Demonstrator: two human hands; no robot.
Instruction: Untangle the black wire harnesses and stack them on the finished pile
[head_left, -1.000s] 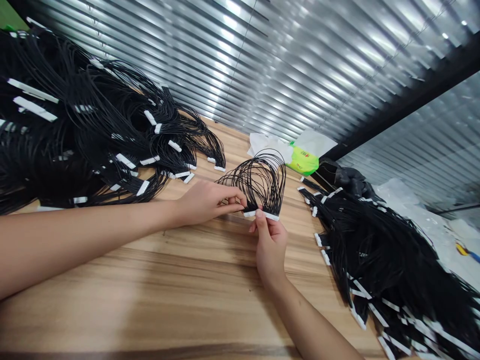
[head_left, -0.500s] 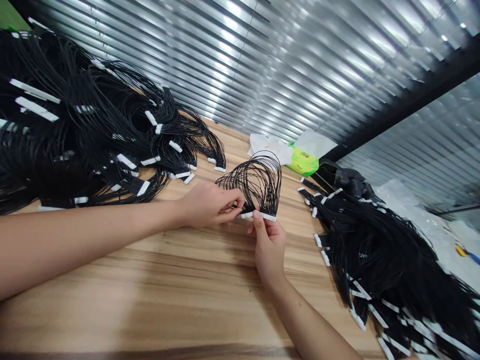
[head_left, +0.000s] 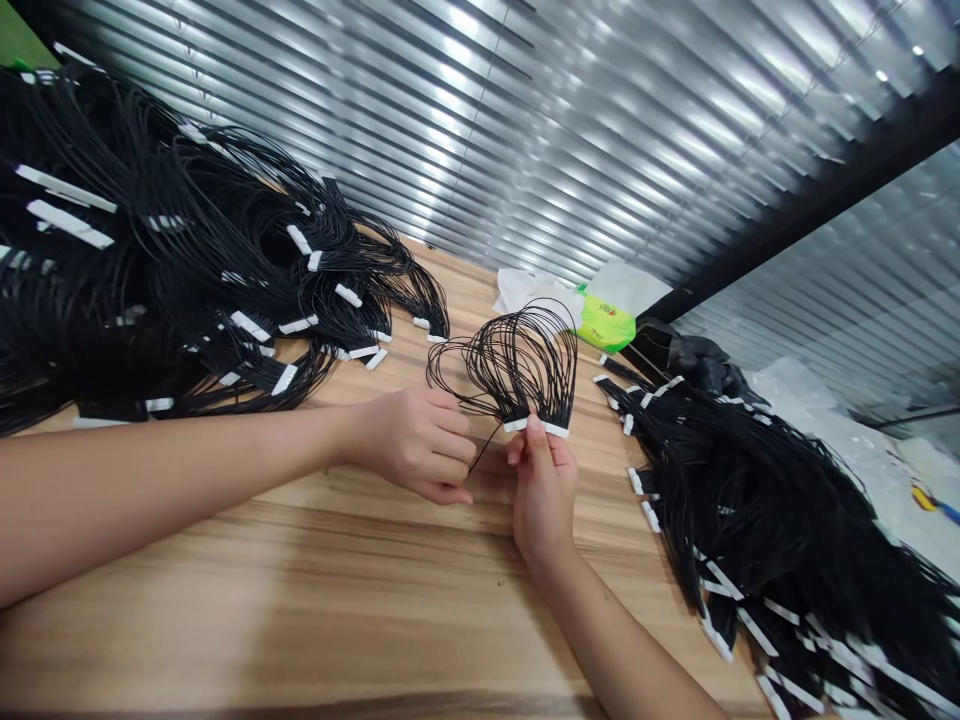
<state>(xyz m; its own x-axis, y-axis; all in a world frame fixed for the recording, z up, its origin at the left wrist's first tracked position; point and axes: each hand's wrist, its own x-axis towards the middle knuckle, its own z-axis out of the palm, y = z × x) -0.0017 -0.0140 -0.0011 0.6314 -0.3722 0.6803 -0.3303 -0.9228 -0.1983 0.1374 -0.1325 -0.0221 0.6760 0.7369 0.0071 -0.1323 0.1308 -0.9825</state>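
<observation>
At right hand [head_left: 546,490]: white connector [head_left: 555,430] pinched, aligned nine-to-three
Left hand [head_left: 415,443]: fingers curled at wire [head_left: 486,448], grasp unclear; connector at two o'clock

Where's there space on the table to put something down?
Bare table shows on the near side of the left hand, and between the right hand and right cable pile. It's crowded at that pile and the left cable pile.
</observation>
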